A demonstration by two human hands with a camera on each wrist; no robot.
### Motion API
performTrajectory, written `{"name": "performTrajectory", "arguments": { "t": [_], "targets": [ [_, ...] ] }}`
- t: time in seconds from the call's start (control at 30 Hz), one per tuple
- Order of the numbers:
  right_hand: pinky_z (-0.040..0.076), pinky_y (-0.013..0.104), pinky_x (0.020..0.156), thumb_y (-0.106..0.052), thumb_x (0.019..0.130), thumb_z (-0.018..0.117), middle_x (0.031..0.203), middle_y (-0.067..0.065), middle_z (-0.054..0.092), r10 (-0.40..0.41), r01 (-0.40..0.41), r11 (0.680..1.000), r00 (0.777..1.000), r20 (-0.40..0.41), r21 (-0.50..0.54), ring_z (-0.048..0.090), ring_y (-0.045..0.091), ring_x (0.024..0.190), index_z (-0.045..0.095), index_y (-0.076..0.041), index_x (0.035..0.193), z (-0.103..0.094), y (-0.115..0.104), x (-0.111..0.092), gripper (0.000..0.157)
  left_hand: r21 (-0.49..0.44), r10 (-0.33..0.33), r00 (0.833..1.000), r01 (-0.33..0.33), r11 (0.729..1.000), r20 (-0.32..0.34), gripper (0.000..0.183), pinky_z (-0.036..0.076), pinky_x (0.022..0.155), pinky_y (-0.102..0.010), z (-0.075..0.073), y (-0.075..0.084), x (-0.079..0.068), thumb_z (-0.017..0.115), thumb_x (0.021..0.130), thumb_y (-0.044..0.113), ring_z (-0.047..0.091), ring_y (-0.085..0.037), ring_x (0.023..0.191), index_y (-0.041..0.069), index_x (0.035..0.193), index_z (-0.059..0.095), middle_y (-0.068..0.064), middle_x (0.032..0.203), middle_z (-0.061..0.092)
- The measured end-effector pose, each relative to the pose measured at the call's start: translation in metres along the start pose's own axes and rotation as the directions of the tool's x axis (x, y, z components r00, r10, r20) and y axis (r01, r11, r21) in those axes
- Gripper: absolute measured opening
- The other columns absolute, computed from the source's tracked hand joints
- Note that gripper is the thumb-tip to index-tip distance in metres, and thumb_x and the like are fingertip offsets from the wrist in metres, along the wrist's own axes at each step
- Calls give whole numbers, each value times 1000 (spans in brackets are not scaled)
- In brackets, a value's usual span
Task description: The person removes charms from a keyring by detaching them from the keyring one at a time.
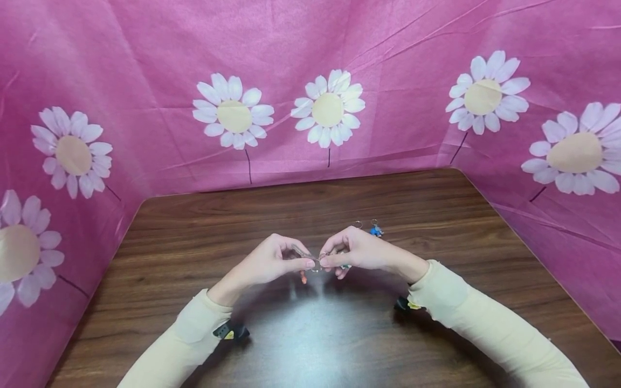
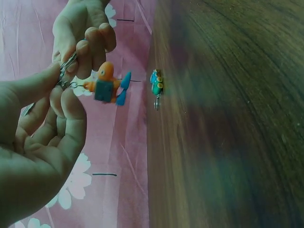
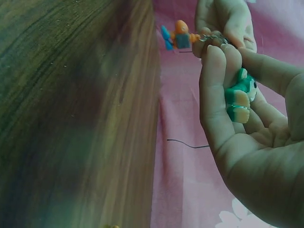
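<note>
Both hands meet over the middle of the table in the head view. My left hand (image 1: 271, 262) pinches metal key rings (image 2: 66, 68) between thumb and fingers. From them hangs an orange figure keychain (image 2: 105, 85) with a grey-blue body and blue feet, its chain short. Fingertips of my right hand (image 1: 364, 249) grip the rings from the other side, almost touching the left ones. A green figure keychain (image 3: 240, 99) with cream-coloured parts lies against the right hand's curled fingers. How the rings link is partly hidden by the fingertips.
Behind the right hand, a small blue keychain (image 1: 376, 231) with a ring lies on the brown wooden table (image 1: 218, 215). Another metal ring (image 1: 358, 224) shows beside it. A pink cloth (image 1: 276, 43) with white flowers surrounds the table's back and sides.
</note>
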State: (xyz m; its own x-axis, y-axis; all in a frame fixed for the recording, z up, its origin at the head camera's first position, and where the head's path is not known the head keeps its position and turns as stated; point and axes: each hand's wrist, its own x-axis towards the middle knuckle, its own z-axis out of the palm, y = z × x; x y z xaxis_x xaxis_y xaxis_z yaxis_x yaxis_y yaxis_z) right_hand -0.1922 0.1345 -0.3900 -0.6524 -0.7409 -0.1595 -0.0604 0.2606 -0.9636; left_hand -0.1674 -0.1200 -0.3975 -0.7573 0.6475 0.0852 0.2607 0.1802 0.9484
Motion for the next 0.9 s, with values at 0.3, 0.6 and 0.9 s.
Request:
{"name": "performTrajectory", "arguments": {
  "t": [0.3, 0.6, 0.9],
  "targets": [
    [62, 47, 70, -15, 95, 73, 95, 29, 70, -30, 30, 999, 999, -16, 11, 64, 16, 63, 74, -1, 105, 3, 2, 1, 17, -153, -55, 998, 56, 987, 10, 16, 58, 83, -51, 2, -5, -1, 73, 95, 14, 72, -41, 80, 2, 106, 74, -29, 96, 72],
    [62, 48, 68, -14, 93, 75, 95, 22, 72, -30, 54, 989, 983, -181, 134, 64, 14, 62, 70, 1, 113, 9, 1, 4, 26, -343, -149, 982, 101, 934, -117, 23, 52, 96, -56, 6, -9, 0, 76, 92, 10, 73, -30, 92, -1, 112, 69, -23, 102, 73],
    [62, 45, 67, -14, 94, 73, 97, 25, 71, -8, 43, 979, 985, -174, 198, 64, 16, 64, 65, 2, 121, 9, 4, 5, 32, -337, -145, 971, 73, 939, -193, 20, 57, 86, -54, 7, -12, 1, 77, 89, 5, 72, -21, 80, -2, 108, 72, -15, 93, 75]
  ]
}}
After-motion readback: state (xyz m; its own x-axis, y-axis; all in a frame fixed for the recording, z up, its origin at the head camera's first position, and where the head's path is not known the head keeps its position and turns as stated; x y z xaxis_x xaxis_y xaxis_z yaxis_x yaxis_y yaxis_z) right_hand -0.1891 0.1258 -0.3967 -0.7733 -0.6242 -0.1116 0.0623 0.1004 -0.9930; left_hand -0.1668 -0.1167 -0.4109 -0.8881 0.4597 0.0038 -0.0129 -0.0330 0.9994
